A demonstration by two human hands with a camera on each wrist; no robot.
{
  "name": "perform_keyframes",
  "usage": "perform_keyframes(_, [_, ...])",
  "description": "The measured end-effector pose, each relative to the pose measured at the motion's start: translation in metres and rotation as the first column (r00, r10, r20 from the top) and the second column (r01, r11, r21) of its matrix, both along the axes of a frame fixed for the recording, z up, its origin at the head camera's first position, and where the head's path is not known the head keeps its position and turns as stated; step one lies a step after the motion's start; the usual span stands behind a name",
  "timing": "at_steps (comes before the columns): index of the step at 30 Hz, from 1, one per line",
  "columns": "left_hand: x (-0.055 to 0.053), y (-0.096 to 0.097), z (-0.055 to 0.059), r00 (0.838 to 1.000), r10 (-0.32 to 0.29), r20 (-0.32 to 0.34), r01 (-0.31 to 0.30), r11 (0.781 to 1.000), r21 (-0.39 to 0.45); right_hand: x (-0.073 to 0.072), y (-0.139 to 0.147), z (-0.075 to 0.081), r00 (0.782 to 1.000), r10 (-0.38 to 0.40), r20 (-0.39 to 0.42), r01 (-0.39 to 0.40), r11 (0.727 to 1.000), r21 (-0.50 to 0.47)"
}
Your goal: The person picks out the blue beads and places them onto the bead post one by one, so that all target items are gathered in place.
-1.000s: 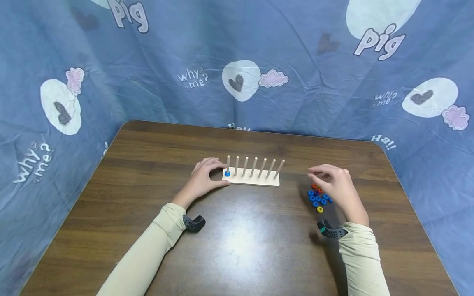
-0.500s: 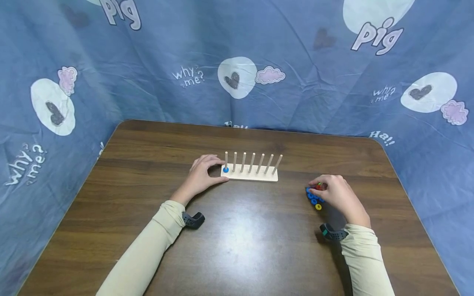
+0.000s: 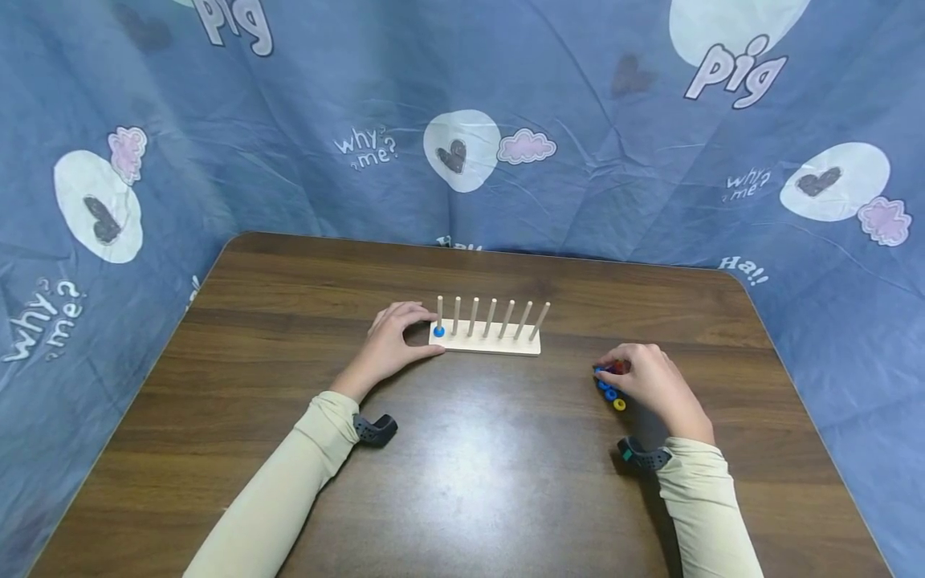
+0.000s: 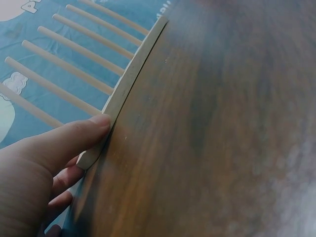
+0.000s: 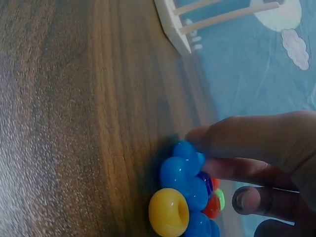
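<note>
A pale wooden peg board (image 3: 484, 345) with a row of upright pegs stands mid-table in the head view. One blue bead (image 3: 438, 331) sits at the foot of its leftmost peg. My left hand (image 3: 390, 339) grips the board's left end, the thumb (image 4: 81, 138) on its front edge and the fingers behind. To the right, my right hand (image 3: 654, 384) reaches down over a small pile of ring-shaped beads. In the right wrist view its thumb and forefinger pinch a blue bead (image 5: 183, 149) at the pile's edge. The hand partly hides the pile in the head view.
Beside the pinched bead lie a yellow bead (image 5: 167, 213), more blue ones (image 5: 174, 174), a red bead (image 5: 212, 206) and a green one (image 5: 221, 198). The brown wooden table (image 3: 462, 466) ends at a blue printed cloth (image 3: 325, 185) behind.
My right hand has come down onto the bead pile and its thumb and forefinger have closed on a blue bead. The left hand stays on the board; the head view has shifted slightly.
</note>
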State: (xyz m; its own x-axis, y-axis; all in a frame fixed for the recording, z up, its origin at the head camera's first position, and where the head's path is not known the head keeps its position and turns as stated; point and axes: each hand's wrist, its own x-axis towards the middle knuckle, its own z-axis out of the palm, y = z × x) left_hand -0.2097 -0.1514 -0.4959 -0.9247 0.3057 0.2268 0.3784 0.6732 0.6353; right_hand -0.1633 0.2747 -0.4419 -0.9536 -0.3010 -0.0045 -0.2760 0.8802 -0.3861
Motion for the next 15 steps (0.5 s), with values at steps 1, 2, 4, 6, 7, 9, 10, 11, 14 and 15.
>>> perform_keyframes(1, [0.0002, -0.0001, 0.0003, 1.0, 0.001, 0.003, -0.001, 1.0, 0.0, -0.0002, -0.0001, -0.0002, 1.0, -0.001, -0.001, 0.001, 1.0, 0.001])
perform_keyframes(2, [0.0, -0.0003, 0.0003, 1.0, 0.003, 0.007, -0.003, 1.0, -0.001, -0.0004, -0.0002, -0.0003, 1.0, -0.001, -0.001, 0.001, 1.0, 0.001])
perform_keyframes(4, [0.0, -0.0004, 0.0004, 1.0, 0.006, 0.013, -0.006, 1.0, -0.002, -0.0008, -0.0003, -0.0004, 1.0, 0.002, -0.003, -0.002, 1.0, 0.002])
perform_keyframes(6, [-0.0001, -0.0005, 0.0003, 1.0, 0.007, 0.019, -0.007, 1.0, -0.003, -0.0005, -0.0004, -0.0002, 1.0, 0.001, -0.004, -0.001, 1.0, 0.005])
perform_keyframes(7, [-0.0004, -0.0005, 0.0, 1.0, 0.007, 0.02, -0.007, 1.0, -0.003, -0.0005, -0.0006, -0.0002, 1.0, 0.001, -0.004, -0.001, 1.0, 0.007])
perform_keyframes(9, [-0.0007, -0.0005, -0.0006, 1.0, 0.008, 0.022, -0.008, 1.0, -0.006, 0.0, -0.001, -0.0002, 1.0, -0.003, -0.006, 0.003, 1.0, 0.013])
perform_keyframes(10, [-0.0008, -0.0005, -0.0009, 1.0, 0.008, 0.021, -0.008, 1.0, -0.006, 0.0001, -0.0013, -0.0006, 1.0, -0.005, -0.009, 0.005, 1.0, 0.017])
perform_keyframes(11, [-0.0008, -0.0004, -0.0011, 1.0, 0.009, 0.021, -0.009, 1.0, -0.007, 0.0002, -0.0014, -0.0011, 1.0, -0.007, -0.01, 0.008, 1.0, 0.019])
perform_keyframes(14, [-0.0009, -0.0005, -0.0016, 1.0, 0.009, 0.019, -0.009, 1.0, -0.007, 0.0, -0.0016, -0.0025, 1.0, -0.005, -0.018, 0.005, 1.0, 0.017])
perform_keyframes(15, [-0.0009, -0.0005, -0.0017, 1.0, 0.009, 0.018, -0.009, 1.0, -0.006, 0.0, -0.0018, -0.0027, 1.0, -0.004, -0.022, 0.004, 1.0, 0.017])
